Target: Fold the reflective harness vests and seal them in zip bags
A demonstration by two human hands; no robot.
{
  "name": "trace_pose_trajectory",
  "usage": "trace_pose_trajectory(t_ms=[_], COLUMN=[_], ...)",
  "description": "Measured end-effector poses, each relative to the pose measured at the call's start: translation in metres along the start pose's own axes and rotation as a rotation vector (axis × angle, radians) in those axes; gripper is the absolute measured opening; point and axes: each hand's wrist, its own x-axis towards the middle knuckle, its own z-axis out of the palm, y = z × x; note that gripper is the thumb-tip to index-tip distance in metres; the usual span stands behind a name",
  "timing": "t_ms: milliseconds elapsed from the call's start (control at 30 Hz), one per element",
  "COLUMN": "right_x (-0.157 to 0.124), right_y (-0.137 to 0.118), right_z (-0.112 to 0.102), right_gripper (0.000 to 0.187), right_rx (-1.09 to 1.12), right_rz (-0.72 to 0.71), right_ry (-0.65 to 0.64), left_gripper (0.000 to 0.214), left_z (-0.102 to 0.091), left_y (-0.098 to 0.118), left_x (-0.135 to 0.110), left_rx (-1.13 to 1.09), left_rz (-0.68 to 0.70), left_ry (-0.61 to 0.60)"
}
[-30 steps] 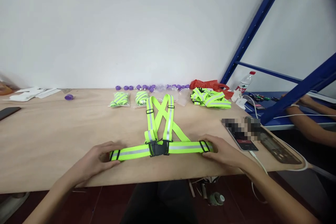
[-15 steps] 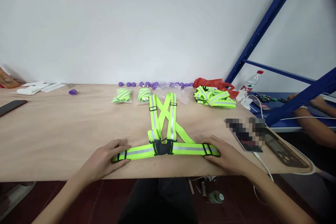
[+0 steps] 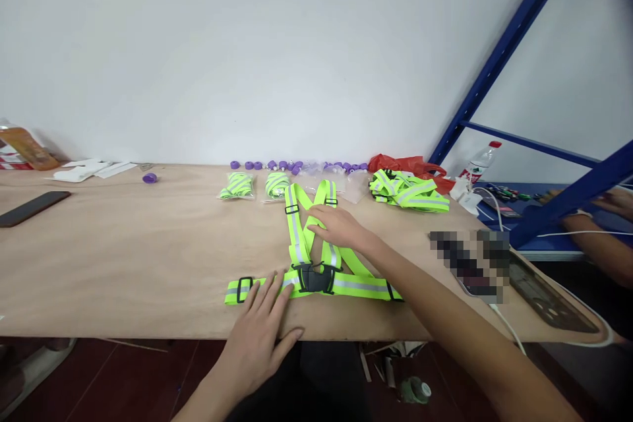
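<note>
A neon-yellow reflective vest (image 3: 297,235) of straps with grey stripes lies on the table, its black buckle (image 3: 316,279) fastened at the front. My left hand (image 3: 262,323) rests with fingers spread on the left part of the waist strap, beside a black slider (image 3: 244,289). Over the crossed shoulder straps is my right hand (image 3: 336,225), fingers stretched out and thumb apart, hiding where the straps cross. Whether it presses on them I cannot tell. My right forearm passes over the right end of the waist strap.
Behind the vest are packed strap bundles (image 3: 237,186), purple rolls (image 3: 283,165), clear bags (image 3: 356,186) and a heap of loose reflective straps (image 3: 410,192). A phone (image 3: 475,283) with a cable lies right, a dark slab (image 3: 34,208) left. Another person's arm (image 3: 601,244) shows beyond the blue frame (image 3: 504,53).
Both hands have left the ends of the waist strap. My left hand moved inward onto the strap; my right hand moved up and left over the crossed straps. The view shifted slightly.
</note>
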Motion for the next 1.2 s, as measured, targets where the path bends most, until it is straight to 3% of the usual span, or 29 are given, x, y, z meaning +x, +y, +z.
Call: trace_pose_trajectory(t_ms=[133,233,367,500,600,967,1200], right_x=[0.076,0.101,0.111,0.125,0.136,0.168,0.179], right_y=[-0.006,-0.003,0.003,0.008,0.012,0.040,0.043], right_z=[0.014,0.023,0.029,0.031,0.027,-0.034,-0.016], right_gripper=[0.051,0.050,0.058,0.034,0.025,0.038,0.037], right_rx=[-0.035,-0.087,-0.142,-0.162,-0.185,-0.242,-0.208], right_rz=[0.128,0.146,0.028,-0.074,-0.098,-0.030,0.008], right_ry=[-0.071,-0.094,-0.110,-0.246,-0.280,-0.014,-0.046], left_gripper=[0.065,0.062,0.060,0.062,0.061,0.065,0.067], left_z=[0.003,0.000,-0.002,-0.002,-0.003,-0.003,-0.001], left_y=[-0.003,-0.001,0.003,0.004,0.003,0.002,0.003], left_x=[0.002,0.001,0.001,0.003,0.004,0.004,0.007], left_rx=[0.048,0.103,0.144,0.138,0.117,0.054,0.120], left_rz=[0.036,0.024,0.022,0.028,0.030,0.008,0.025], left_ry=[-0.013,-0.010,-0.004,0.003,-0.018,-0.080,-0.014])
